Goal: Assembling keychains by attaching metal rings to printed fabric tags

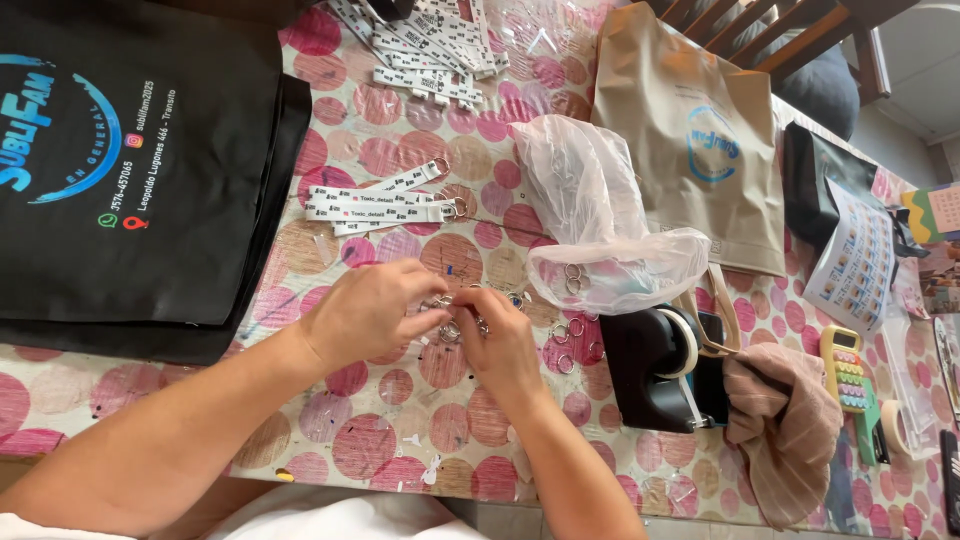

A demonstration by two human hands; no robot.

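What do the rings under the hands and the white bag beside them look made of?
Rings: probably metal, shiny silver, with thin glinting loops. Bag: thin plastic film, translucent and crinkled, with more rings showing through. Both hands, left and right, pinch rings.

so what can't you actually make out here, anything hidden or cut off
- Head view: what the left hand and right hand pinch; fingers cover it, so each grip is unclear.
- Head view: the plastic bag's contents, blurred by film.
- Head view: the calculator, partly under a cloth.
- Head view: the black bag, cut off at the top-left edge.
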